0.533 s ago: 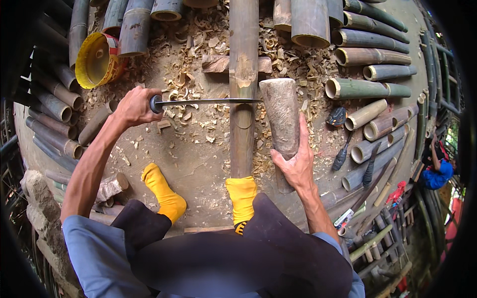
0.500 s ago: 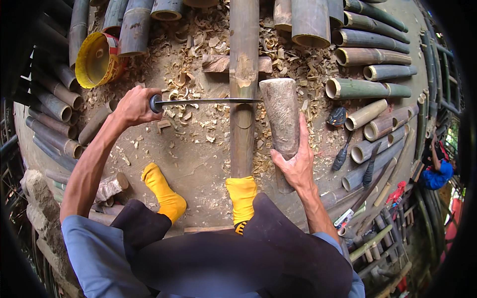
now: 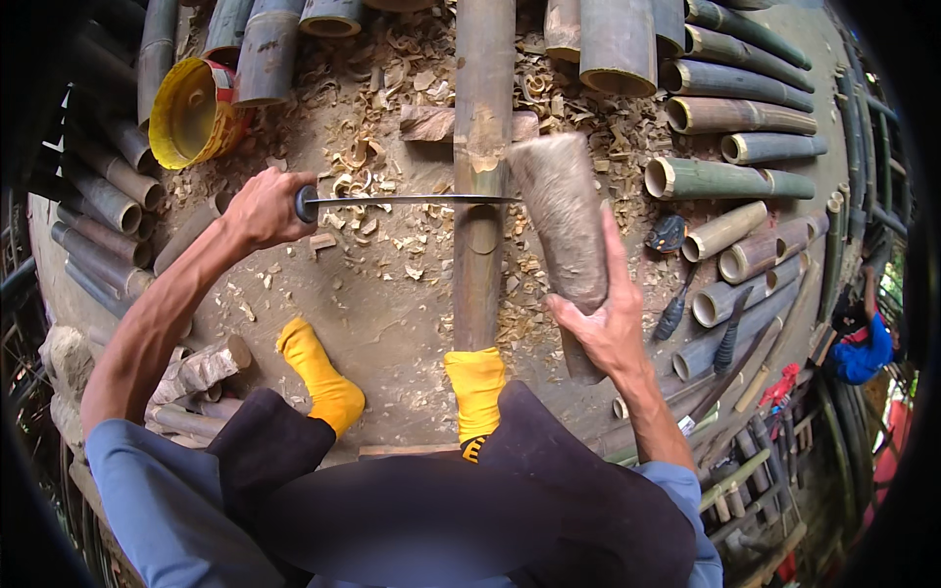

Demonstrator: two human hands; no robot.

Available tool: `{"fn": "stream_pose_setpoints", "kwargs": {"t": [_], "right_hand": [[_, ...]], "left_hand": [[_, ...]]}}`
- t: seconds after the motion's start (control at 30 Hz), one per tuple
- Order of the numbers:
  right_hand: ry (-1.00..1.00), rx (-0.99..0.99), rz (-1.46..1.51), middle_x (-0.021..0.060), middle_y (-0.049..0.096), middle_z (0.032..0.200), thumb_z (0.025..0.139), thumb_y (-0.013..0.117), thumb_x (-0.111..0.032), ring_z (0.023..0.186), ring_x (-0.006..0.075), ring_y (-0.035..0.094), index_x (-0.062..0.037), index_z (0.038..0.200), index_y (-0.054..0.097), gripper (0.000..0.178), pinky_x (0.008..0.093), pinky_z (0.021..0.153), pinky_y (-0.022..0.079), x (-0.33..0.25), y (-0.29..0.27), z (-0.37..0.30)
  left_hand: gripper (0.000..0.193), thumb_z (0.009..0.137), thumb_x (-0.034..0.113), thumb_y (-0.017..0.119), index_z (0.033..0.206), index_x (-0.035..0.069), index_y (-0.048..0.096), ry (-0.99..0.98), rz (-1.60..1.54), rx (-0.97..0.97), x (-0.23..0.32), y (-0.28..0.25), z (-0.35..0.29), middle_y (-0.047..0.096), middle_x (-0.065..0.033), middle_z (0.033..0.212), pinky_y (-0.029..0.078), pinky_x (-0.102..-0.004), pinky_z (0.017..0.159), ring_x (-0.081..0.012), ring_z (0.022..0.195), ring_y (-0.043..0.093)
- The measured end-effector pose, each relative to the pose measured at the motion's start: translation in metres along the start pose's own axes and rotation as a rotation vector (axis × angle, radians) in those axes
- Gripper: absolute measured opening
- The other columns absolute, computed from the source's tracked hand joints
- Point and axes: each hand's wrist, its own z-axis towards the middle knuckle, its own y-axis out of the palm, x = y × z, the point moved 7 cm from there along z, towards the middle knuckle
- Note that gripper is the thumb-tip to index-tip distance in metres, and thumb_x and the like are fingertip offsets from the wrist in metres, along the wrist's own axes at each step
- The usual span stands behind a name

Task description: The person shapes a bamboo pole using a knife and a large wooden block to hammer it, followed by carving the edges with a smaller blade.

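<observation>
A long bamboo pole (image 3: 480,294) runs away from me down the middle, its near end by my foot in a yellow sock (image 3: 474,387). My left hand (image 3: 263,210) is closed round the dark handle of a large knife (image 3: 392,200). The blade lies level across the pole, seen edge-on, next to a rounded notch. My right hand (image 3: 616,328) grips a thick wooden mallet (image 3: 564,220) by its narrow lower part. The mallet's head leans left over the blade's tip, just right of the pole, and looks slightly blurred. Whether it touches the blade, I cannot tell.
A wooden block (image 3: 426,123) supports the pole, with curled shavings (image 3: 368,157) scattered around it. A yellow and red bucket (image 3: 186,118) lies tipped at the far left. Cut bamboo sections (image 3: 730,178) line both sides. Dark-handled tools (image 3: 671,316) lie at right; another person (image 3: 863,351) is beyond.
My right hand and the mallet have shifted right, and the mallet's head now tilts further left. The knife stays across the pole in my left hand. The view has shifted slightly.
</observation>
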Motion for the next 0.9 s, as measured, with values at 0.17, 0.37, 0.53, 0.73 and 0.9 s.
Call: {"fn": "stream_pose_setpoints", "kwargs": {"t": [0.17, 0.37, 0.53, 0.73, 0.9], "right_hand": [[-0.250, 0.131, 0.255, 0.0241, 0.044, 0.137, 0.073, 0.072, -0.018, 0.120, 0.0340, 0.051, -0.0041, 0.148, 0.014, 0.096, 0.0396, 0.101, 0.042, -0.055, -0.014, 0.027], [0.144, -0.480, 0.125, 0.0238, 0.031, 0.146, 0.072, 0.074, -0.035, 0.132, 0.0334, 0.036, -0.0066, 0.146, 0.026, 0.092, 0.0400, 0.108, 0.031, -0.034, 0.007, 0.063], [-0.313, 0.062, 0.339, 0.0173, 0.053, 0.121, 0.071, 0.071, -0.030, 0.111, 0.0278, 0.053, 0.0020, 0.136, 0.038, 0.080, 0.0342, 0.097, 0.042, -0.125, -0.064, 0.083], [0.048, -0.525, 0.032, 0.0306, 0.039, 0.137, 0.074, 0.068, -0.051, 0.126, 0.0431, 0.041, -0.0138, 0.147, 0.015, 0.097, 0.0481, 0.107, 0.034, -0.018, 0.039, 0.059], [-0.096, -0.257, 0.159, 0.0273, 0.053, 0.122, 0.073, 0.075, -0.040, 0.110, 0.0348, 0.057, 0.0024, 0.139, 0.032, 0.090, 0.0487, 0.097, 0.044, -0.096, -0.018, 0.089]], "left_hand": [[0.020, 0.062, 0.016, 0.063, 0.071, 0.000, 0.055, -0.021, -0.001, -0.053, -0.002, 0.000, 0.000, 0.055, -0.0175, 0.058, 0.046, -0.0420, 0.058, -0.0357, 0.055, 0.056], [0.019, 0.061, 0.015, 0.062, 0.068, -0.001, 0.055, 0.039, -0.061, -0.107, -0.002, -0.005, 0.015, 0.053, -0.0166, 0.055, 0.043, -0.0401, 0.053, -0.0326, 0.050, 0.051], [0.019, 0.060, 0.014, 0.062, 0.067, -0.001, 0.055, 0.035, -0.081, -0.127, -0.001, -0.001, 0.012, 0.052, -0.0159, 0.055, 0.042, -0.0399, 0.052, -0.0310, 0.049, 0.049], [0.020, 0.059, 0.017, 0.063, 0.067, 0.000, 0.056, 0.032, -0.026, -0.121, 0.001, 0.001, 0.014, 0.054, -0.0163, 0.057, 0.045, -0.0420, 0.055, -0.0335, 0.054, 0.055], [0.021, 0.059, 0.017, 0.064, 0.067, -0.001, 0.058, -0.024, -0.034, -0.165, -0.008, -0.005, 0.013, 0.055, -0.0148, 0.056, 0.046, -0.0414, 0.056, -0.0296, 0.052, 0.055]]}}
